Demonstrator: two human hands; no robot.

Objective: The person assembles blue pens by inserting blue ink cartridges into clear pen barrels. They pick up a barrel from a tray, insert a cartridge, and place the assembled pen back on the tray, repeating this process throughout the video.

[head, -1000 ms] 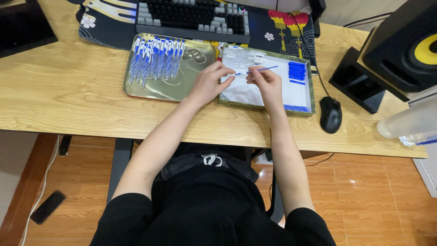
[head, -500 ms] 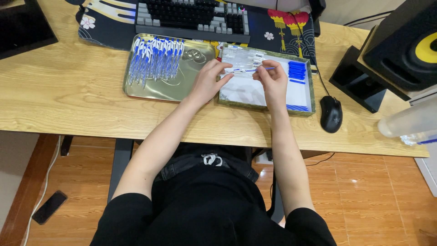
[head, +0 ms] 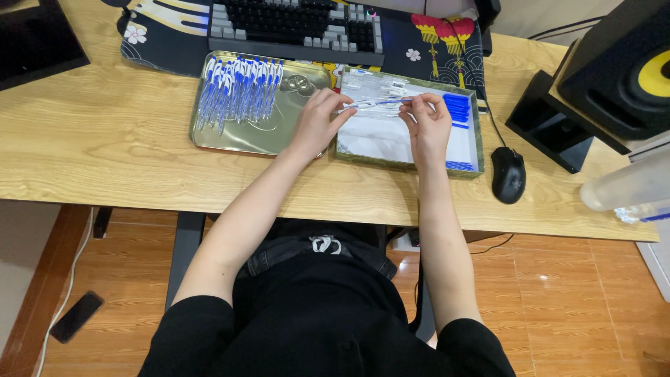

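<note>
Both hands meet over the shallow green-rimmed box (head: 407,162), each grip pinched shut on one end of a slim blue-and-clear pen (head: 377,104). At the pen's 9 o'clock end the left hand (head: 317,126) clamps it between thumb and forefingers, while the right hand (head: 427,126) nips the blue end at 3 o'clock. Held level, the pen hangs just above the box's white lining, near the box's 12 o'clock edge.

Thin and smooth, the pen looks like plastic, with a clear barrel and blue tip. Inside the box, a stack of blue pieces (head: 457,109) sits at the 2 o'clock corner and small clear parts (head: 373,84) line the far edge. At 9 o'clock from the box, touching its side, lies a shiny rounded-corner metal tray (head: 230,139) carrying a row of finished blue-and-white pens (head: 239,87). Both rest on a pale wood-grain counter (head: 105,153). A black mouse (head: 508,174) lies at 3 o'clock from the box, and a grey-and-black keyboard (head: 293,24) stands at 12 o'clock.

Half a second ago the hands were closer together over the same spot; now they are drawn slightly apart with the pen stretched between them.
</note>
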